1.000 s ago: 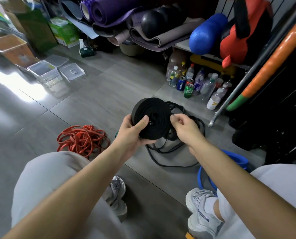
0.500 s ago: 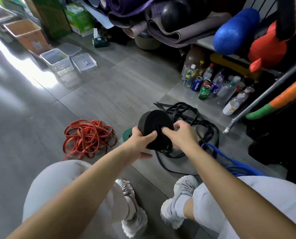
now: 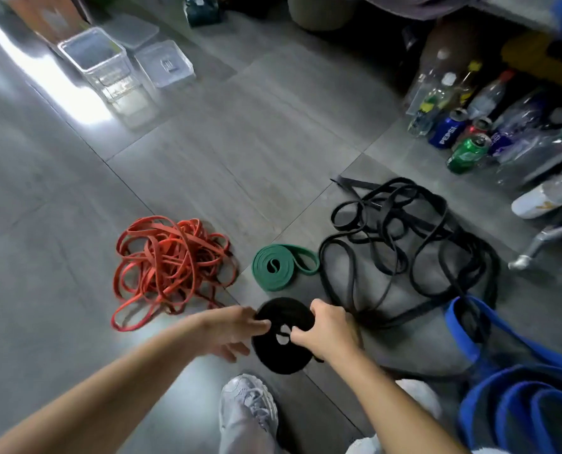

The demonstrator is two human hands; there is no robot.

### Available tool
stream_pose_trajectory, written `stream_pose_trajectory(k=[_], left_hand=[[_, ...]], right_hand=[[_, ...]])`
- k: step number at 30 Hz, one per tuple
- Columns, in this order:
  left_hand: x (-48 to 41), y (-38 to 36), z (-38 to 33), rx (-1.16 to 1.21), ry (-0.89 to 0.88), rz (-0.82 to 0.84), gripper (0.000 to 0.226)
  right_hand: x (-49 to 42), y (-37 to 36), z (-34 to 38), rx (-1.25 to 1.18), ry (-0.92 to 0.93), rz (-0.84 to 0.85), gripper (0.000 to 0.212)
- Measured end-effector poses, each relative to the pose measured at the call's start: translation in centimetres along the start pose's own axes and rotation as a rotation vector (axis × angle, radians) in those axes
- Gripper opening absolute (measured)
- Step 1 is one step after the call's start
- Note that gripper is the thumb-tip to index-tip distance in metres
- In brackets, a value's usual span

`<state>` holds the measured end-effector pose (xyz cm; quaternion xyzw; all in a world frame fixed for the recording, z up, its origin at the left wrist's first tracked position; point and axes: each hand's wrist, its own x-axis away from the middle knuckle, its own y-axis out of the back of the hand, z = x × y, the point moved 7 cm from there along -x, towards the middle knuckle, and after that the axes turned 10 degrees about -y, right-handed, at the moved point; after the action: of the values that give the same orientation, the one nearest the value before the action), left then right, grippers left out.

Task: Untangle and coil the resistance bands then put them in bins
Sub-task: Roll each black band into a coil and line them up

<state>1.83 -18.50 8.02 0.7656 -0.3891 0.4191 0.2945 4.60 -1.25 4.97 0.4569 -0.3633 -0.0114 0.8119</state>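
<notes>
Both hands pinch the black coil (image 3: 284,335) low over the floor so its turns cannot spring loose: the left hand (image 3: 230,329) at its rim, the right hand (image 3: 325,329) at the core, seemingly. The clear bin (image 3: 96,60) stands well apart.

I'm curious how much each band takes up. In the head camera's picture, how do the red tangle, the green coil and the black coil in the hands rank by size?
1. red tangle, plainly the widest.
2 and 3. black coil and green coil look alike; the black one is nearer the camera, so unranked.
</notes>
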Motion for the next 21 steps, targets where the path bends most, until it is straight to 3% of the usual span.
stream_pose_trajectory(k=[8,13,21], left_hand=[[-9.7,-4.9,8.1,0.68,0.098,-0.159,0.051],[-13.3,-3.9,10.0,0.799,0.089,-0.23,0.038],[-16.3,-1.5,10.1,0.895,0.103,-0.293,0.047]], right_hand=[[-7.1,-8.5,-2.5,0.258,-0.063,0.088,0.046],[-10.6,-10.3,-1.4,0.337,-0.041,0.093,0.048],[-12.7,-10.9,0.1,0.336,-0.048,0.092,0.062]])
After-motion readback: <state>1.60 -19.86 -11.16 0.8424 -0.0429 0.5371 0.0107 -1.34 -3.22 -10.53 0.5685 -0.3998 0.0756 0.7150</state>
